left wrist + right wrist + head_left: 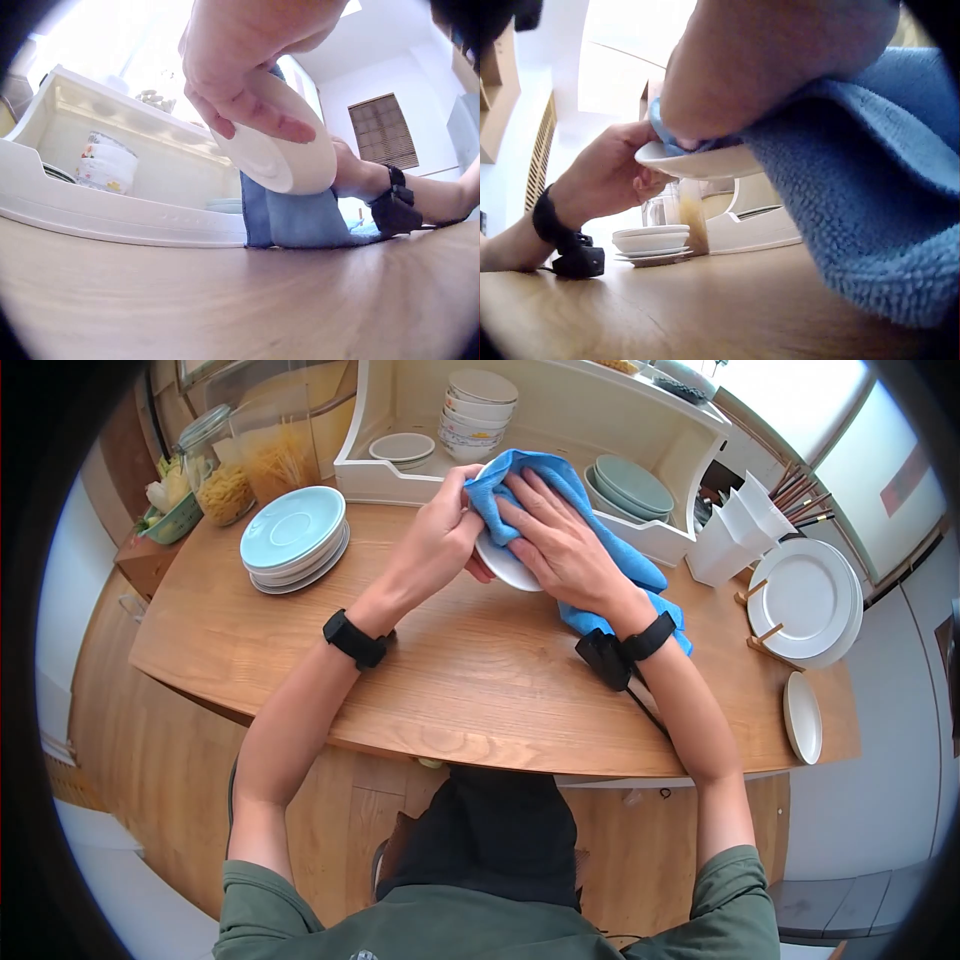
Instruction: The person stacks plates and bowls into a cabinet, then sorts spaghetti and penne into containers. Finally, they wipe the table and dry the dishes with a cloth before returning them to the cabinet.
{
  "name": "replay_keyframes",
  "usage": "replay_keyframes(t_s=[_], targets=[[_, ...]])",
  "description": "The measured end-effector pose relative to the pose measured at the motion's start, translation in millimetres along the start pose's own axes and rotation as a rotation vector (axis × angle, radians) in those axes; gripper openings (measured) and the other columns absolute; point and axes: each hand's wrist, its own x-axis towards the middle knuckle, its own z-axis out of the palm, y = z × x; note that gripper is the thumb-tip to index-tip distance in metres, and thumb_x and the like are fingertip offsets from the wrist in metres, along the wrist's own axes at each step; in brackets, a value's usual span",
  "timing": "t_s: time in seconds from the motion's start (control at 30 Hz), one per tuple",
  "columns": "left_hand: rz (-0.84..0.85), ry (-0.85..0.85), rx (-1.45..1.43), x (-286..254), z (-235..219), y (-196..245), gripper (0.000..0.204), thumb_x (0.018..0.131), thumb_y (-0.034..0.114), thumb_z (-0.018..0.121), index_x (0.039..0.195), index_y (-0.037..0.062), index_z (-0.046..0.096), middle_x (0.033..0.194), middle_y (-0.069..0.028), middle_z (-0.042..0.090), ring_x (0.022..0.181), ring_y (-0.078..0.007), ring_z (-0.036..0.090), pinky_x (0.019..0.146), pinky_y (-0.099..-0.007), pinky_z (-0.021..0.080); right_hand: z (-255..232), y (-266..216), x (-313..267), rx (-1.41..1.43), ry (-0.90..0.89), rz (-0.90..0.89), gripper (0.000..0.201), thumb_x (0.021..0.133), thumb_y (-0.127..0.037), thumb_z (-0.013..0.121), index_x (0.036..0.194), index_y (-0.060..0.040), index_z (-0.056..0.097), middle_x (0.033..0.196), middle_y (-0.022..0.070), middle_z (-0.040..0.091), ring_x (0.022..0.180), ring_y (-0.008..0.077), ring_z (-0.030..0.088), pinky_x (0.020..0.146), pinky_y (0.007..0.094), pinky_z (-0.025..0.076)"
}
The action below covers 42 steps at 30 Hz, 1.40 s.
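Observation:
My left hand (447,525) grips a shallow white dish (512,572) by its left edge, tilted above the table. In the left wrist view its fingers lie across the underside of the dish, beside the foot ring. A blue cloth (628,565) covers most of the dish's upper face, and its loose end hangs down to the table under the right forearm. My right hand (565,545) lies over the cloth with its fingers stretched out, pressing it onto the dish. In the right wrist view the cloth (870,202) fills the right side.
Stacked light-blue and white plates (293,530) stand at the left, near jars of pasta (222,485). Behind the hands, a white shelf (560,420) holds bowls (478,415) and green plates (632,488). At right are a plate rack (765,640), white plates (803,595) and another dish (802,717).

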Motion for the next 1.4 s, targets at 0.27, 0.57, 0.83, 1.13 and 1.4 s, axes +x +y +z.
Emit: replay_keyframes(t_s=[0.27,0.57,0.83,1.13,1.4], targets=[[0.032,0.182,-0.007,1,2,-5,0.038,0.097,0.006,0.039,0.133,-0.0042,0.034,0.106,-0.0196,0.057,0.073,-0.0232,0.068,0.053,-0.0308,0.06,10,13,-6,-0.022,0.094,0.221,0.046,0.093,-0.015,0.055,0.138,-0.0083,0.048,0.146,0.0197,0.04,0.137,0.039,0.035,0.112,0.045,0.031],[0.036,0.249,-0.027,5,-6,-7,0.036,0.1,0.007,0.035,0.136,0.0026,0.033,0.112,-0.015,0.055,0.079,-0.0197,0.067,0.056,-0.029,0.061,9,-11,0,0.276,-0.024,0.172,0.038,0.094,-0.012,0.053,0.132,-0.0068,0.053,0.142,0.0222,0.044,0.132,0.0416,0.04,0.111,0.0448,0.031],[-0.078,0.014,-0.034,-1,-4,4,0.036,0.1,0.009,0.034,0.136,0.0038,0.036,0.11,-0.0131,0.057,0.08,-0.0182,0.066,0.053,-0.0277,0.059,0,-14,4,0.209,-0.007,0.01,0.043,0.093,-0.013,0.055,0.135,-0.0077,0.048,0.145,0.0185,0.042,0.132,0.0416,0.039,0.111,0.0485,0.031],[-0.092,-0.07,-0.057,0,-2,0,0.04,0.099,0.012,0.04,0.137,0.0007,0.033,0.109,-0.0147,0.056,0.078,-0.0199,0.065,0.056,-0.0288,0.059,1,-2,0,-0.098,0.055,0.104,0.049,0.089,-0.015,0.058,0.137,-0.0105,0.048,0.146,0.0142,0.043,0.132,0.0383,0.041,0.109,0.0482,0.034],[-0.079,-0.026,-0.058,-3,4,1,0.038,0.098,0.008,0.041,0.133,-0.0049,0.031,0.109,-0.0206,0.055,0.069,-0.0217,0.066,0.052,-0.0299,0.059,14,7,-6,0.034,0.118,0.28,0.051,0.089,-0.007,0.054,0.139,-0.0075,0.044,0.149,0.0243,0.033,0.137,0.0449,0.031,0.11,0.0541,0.029]])
